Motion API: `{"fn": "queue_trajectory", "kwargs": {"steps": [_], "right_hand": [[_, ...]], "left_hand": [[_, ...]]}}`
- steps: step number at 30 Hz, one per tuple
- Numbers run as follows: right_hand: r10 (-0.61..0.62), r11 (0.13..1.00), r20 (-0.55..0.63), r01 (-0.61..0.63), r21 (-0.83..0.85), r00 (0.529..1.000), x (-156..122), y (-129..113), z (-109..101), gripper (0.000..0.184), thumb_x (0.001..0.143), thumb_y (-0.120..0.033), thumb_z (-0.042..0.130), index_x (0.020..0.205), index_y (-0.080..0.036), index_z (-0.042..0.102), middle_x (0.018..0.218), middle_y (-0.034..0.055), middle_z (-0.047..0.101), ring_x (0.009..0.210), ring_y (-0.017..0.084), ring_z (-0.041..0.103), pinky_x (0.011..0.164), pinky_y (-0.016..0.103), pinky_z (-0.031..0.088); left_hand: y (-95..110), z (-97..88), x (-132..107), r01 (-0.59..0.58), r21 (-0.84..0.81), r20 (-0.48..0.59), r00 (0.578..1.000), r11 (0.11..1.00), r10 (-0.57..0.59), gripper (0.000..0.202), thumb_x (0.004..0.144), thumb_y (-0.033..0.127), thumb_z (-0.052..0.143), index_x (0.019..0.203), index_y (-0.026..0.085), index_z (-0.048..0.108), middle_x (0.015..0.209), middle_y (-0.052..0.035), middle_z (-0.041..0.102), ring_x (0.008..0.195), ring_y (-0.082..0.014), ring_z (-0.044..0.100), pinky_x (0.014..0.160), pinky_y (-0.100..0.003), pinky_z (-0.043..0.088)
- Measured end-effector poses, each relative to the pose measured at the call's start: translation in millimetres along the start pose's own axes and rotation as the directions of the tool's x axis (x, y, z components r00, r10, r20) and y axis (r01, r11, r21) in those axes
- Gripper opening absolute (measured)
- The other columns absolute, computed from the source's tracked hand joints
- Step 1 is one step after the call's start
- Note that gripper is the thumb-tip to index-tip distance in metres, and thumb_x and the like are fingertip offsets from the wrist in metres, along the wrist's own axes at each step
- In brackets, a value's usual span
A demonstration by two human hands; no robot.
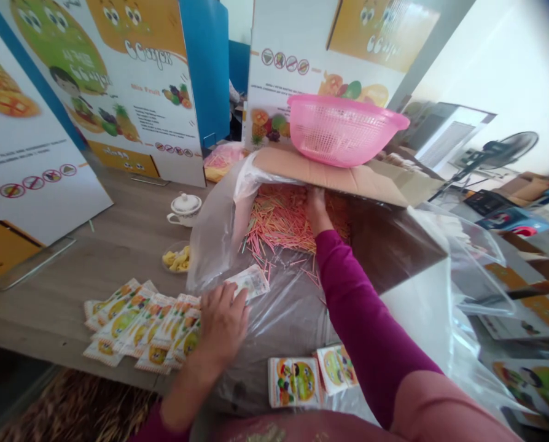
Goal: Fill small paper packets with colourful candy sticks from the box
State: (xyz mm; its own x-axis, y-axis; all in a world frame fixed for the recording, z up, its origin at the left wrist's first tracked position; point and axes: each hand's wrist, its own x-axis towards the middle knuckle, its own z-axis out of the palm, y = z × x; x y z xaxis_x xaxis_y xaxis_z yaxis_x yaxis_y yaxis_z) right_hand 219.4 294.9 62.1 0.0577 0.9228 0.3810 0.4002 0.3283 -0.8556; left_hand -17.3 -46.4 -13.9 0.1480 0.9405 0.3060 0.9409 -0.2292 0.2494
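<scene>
Pink and orange sticks [279, 218] blaze inside the brown box [279, 162]! Above the box, a bright pink basket [343, 130]; left of the box, white packets [129, 319] splashed with green and orange prints; at its front, a purple sleeve [348, 294]!

Pink plastic basket [346, 132], rear ctr, perforated sides. White lidded china pot [185, 210] on L side of tabletop [131, 245], handle facing L; clear dish [164, 263] just in front w/ yellow pcs [179, 260]. Big printed panels [150, 92] upright behind, fruit art + text, wire feet [150, 180] under. Bkgd R: black fan [509, 151], open cardboard box [525, 187] below it, white wall [518, 67]. Brown shaggy stuff [72, 405] lower L, mat/fabric unclear.
</scene>
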Motion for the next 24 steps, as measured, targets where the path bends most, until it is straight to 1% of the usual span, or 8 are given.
{"fn": "queue_trajectory", "kwargs": {"steps": [3, 5, 8, 11, 14, 16, 18, 24], "right_hand": [[0.322, 0.853, 0.079, -0.325, 0.409, 0.943, -41.3, -1.8, -11.3, 0.027, 0.101, -0.03, 0.053, 0.078, -0.028, 0.041, 0.06, -0.0094, 0.03, 0.046, 0.01, 0.025, 0.042, 0.022, 0.029], [0.379, 0.729, 0.198, -0.423, 0.538, 0.904, -81.2, -0.5, -18.7, 0.033, 0.096, -0.032, 0.062, 0.075, -0.028, 0.037, 0.058, -0.0112, 0.026, 0.045, 0.009, 0.018, 0.041, 0.022, 0.022], [0.386, 0.707, 0.296, -0.486, 0.514, 0.874, -144.0, 6.8, -25.1, 0.046, 0.09, -0.048, 0.075, 0.072, -0.029, 0.038, 0.054, -0.0125, 0.024, 0.044, 0.009, 0.018, 0.041, 0.024, 0.022], [0.317, 0.799, 0.275, -0.412, 0.437, 0.908, -193.6, 16.5, -26.7, 0.053, 0.089, -0.076, 0.07, 0.075, -0.026, 0.056, 0.05, -0.0117, 0.026, 0.044, 0.011, 0.024, 0.046, 0.027, 0.035], [0.175, 0.924, 0.288, -0.258, 0.282, 0.941, -224.7, 23.3, -26.4, 0.075, 0.094, -0.092, 0.042, 0.082, -0.024, 0.07, 0.058, -0.0014, 0.052, 0.057, 0.017, 0.051, 0.065, 0.032, 0.052], [0.107, 0.971, 0.39, -0.181, 0.158, 0.914, -236.9, 26.7, -24.5, 0.078, 0.095, -0.093, 0.04, 0.082, -0.024, 0.074, 0.074, 0.005, 0.069, 0.077, 0.021, 0.064, 0.08, 0.036, 0.056], [0.068, 0.987, 0.482, -0.13, 0.097, 0.874, -243.5, 30.5, -21.8, 0.07, 0.092, -0.091, 0.053, 0.078, -0.025, 0.074, 0.082, 0.0045, 0.074, 0.087, 0.023, 0.066, 0.093, 0.038, 0.056], [0.053, 0.982, 0.519, -0.138, 0.127, 0.853, -250.1, 46.8, -19.7, 0.066, 0.097, -0.084, 0.055, 0.081, -0.022, 0.072, 0.081, 0.0054, 0.073, 0.08, 0.022, 0.066, 0.084, 0.037, 0.055]], "left_hand": [[15.4, 15.6, 32.1, -0.018, 0.017, 0.182, 0.983, 1.0, 0.014, 0.032, 0.091, 0.013, 0.061, 0.116, 0.021, 0.08, 0.122, -0.0168, 0.077, 0.117, -0.0367, 0.065, 0.099, -0.05, 0.049], [16.2, 26.6, 43.1, -0.024, 0.018, 0.25, 0.968, 1.0, 0.018, 0.033, 0.089, 0.007, 0.058, 0.11, 0.019, 0.081, 0.117, -0.0176, 0.078, 0.115, -0.0366, 0.067, 0.096, -0.049, 0.049], [8.7, 35.5, 45.7, -0.037, -0.015, 0.239, 0.97, 0.999, 0.04, 0.03, 0.091, 0.006, 0.056, 0.101, 0.02, 0.081, 0.113, -0.0167, 0.079, 0.111, -0.035, 0.07, 0.094, -0.046, 0.05], [0.6, 35.6, 44.2, -0.02, -0.033, 0.186, 0.982, 0.999, 0.026, 0.027, 0.098, 0.012, 0.054, 0.095, 0.02, 0.08, 0.107, -0.0165, 0.08, 0.107, -0.0335, 0.071, 0.095, -0.044, 0.05], [-1.9, 33.5, 46.5, 0.023, -0.034, 0.181, 0.983, 0.999, -0.016, 0.028, 0.103, 0.019, 0.053, 0.093, 0.019, 0.08, 0.106, -0.0169, 0.08, 0.106, -0.0332, 0.072, 0.094, -0.043, 0.051], [-0.9, 33.2, 49.6, 0.031, -0.004, 0.206, 0.978, 1.0, -0.029, 0.028, 0.103, 0.019, 0.054, 0.093, 0.018, 0.08, 0.108, -0.0176, 0.08, 0.106, -0.034, 0.071, 0.092, -0.043, 0.051], [1.3, 33.2, 52.1, 0.026, 0.039, 0.23, 0.973, 0.999, -0.034, 0.028, 0.101, 0.016, 0.054, 0.093, 0.017, 0.08, 0.111, -0.0183, 0.08, 0.107, -0.0344, 0.07, 0.091, -0.043, 0.051], [9.2, 30.7, 48.1, 0.02, 0.083, 0.214, 0.976, 0.996, -0.038, 0.03, 0.098, 0.011, 0.053, 0.095, 0.018, 0.081, 0.11, -0.0171, 0.079, 0.114, -0.0343, 0.068, 0.092, -0.043, 0.052]]}}
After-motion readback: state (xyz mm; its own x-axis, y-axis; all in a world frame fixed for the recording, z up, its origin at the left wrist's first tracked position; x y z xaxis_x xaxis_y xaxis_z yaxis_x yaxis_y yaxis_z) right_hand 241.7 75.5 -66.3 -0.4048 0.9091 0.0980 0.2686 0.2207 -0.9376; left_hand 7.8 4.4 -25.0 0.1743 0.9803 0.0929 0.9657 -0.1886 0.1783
